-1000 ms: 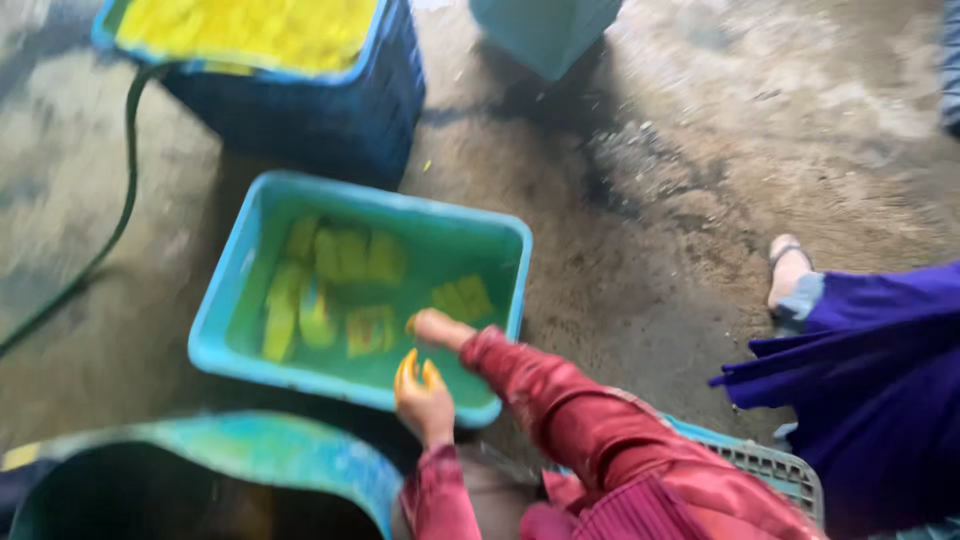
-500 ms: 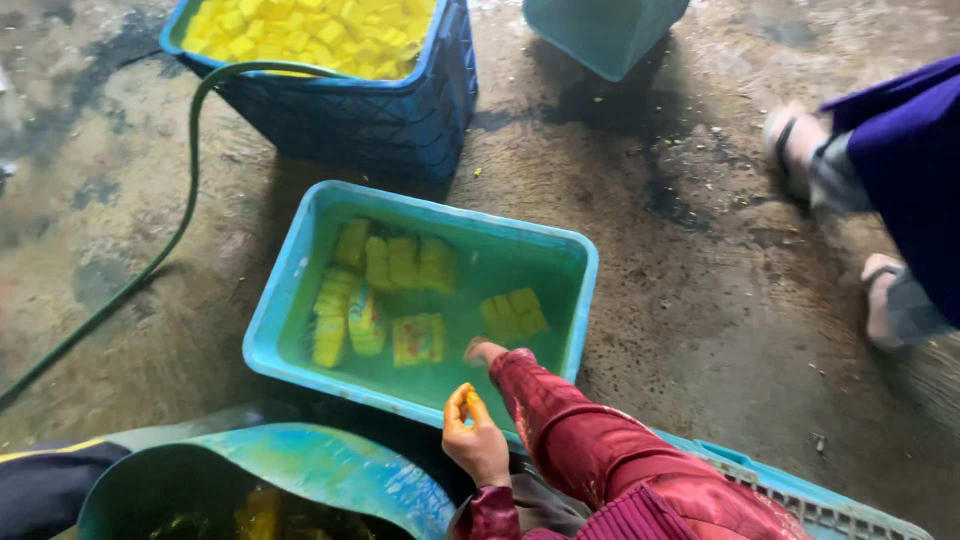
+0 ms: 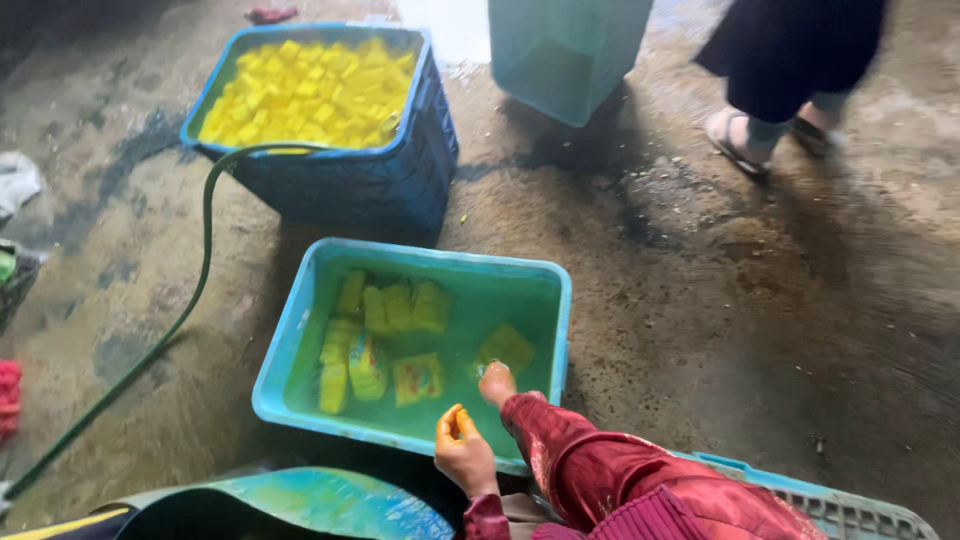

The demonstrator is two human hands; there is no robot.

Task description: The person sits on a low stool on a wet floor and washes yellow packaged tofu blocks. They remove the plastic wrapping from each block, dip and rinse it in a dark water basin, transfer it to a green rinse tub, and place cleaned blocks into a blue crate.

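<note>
Wet-floored washing area of a small processing workshop: a stained concrete floor [image 3: 700,300], a green hose [image 3: 190,300], and water-filled plastic crates [image 3: 560,320] indicated the setting.

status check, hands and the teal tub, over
Left hand shut on a yellow piece. Right hand dipped in teal tub beside floating yellow pieces. Green hose clear of hands.

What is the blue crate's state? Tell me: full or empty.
Full. The blue crate is heaped to its rim with yellow pieces, and a green hose runs over its edge.
</note>
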